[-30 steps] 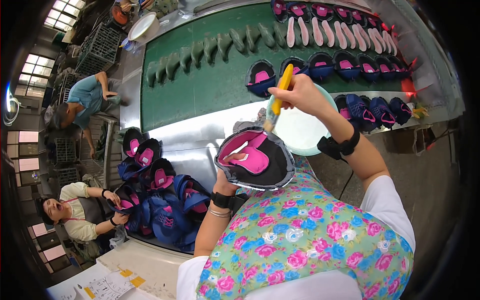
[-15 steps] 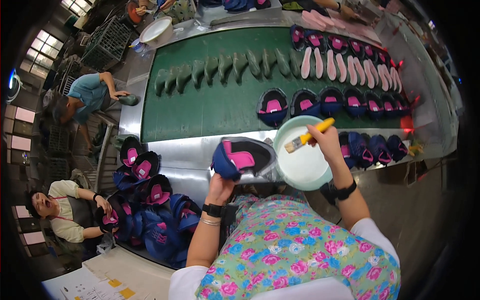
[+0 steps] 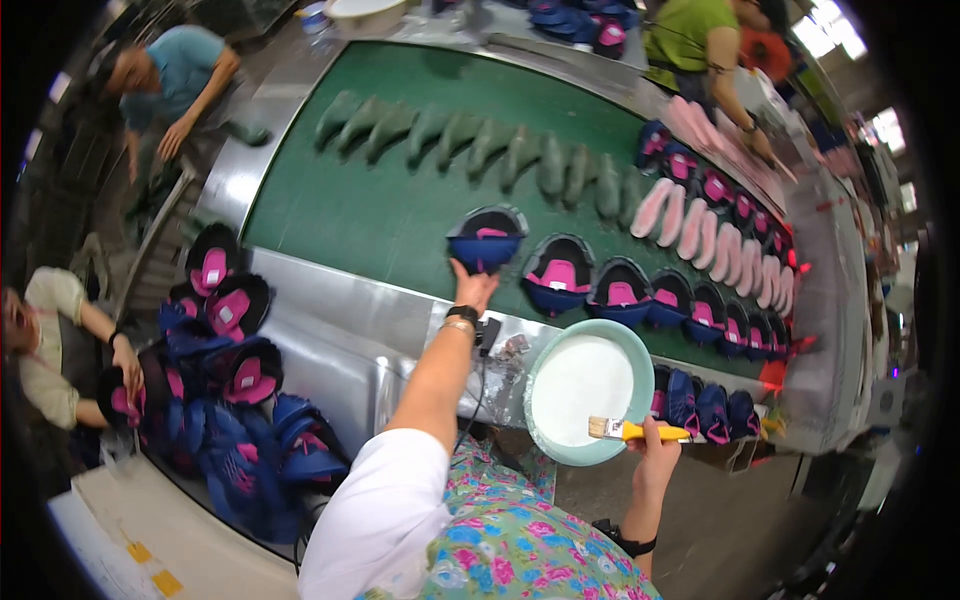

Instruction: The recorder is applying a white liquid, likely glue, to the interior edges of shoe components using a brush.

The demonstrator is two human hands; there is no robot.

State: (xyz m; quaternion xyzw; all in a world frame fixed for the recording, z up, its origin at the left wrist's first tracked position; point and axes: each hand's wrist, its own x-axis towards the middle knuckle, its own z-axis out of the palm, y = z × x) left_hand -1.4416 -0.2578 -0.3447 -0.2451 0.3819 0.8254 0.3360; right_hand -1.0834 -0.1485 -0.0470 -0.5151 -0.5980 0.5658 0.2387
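My left hand (image 3: 474,287) reaches forward over the green belt (image 3: 400,240), closed on the near side of a navy shoe upper (image 3: 487,252) with a pink inside. The upper is just left of a row of similar shoe uppers (image 3: 557,275); I cannot tell whether it rests on the belt. In my right hand (image 3: 656,455), gripped by its yellow handle, is a flat paintbrush (image 3: 625,430). Its bristles hang over a pale green basin (image 3: 534,385) of white liquid (image 3: 583,375), at the near edge of the belt.
Dark green foot-shaped lasts (image 3: 487,148) and pink insoles (image 3: 690,232) line the belt. At left, a pile of navy uppers (image 3: 235,450) lies beside a person in a cream top (image 3: 55,300). Another person in blue (image 3: 185,70) and one in green (image 3: 690,40) stand around the table.
My left hand has carried the shoe upper forward from the table's near edge to the belt. My right hand has drawn back with the brush, now lower over the basin. The view has turned.
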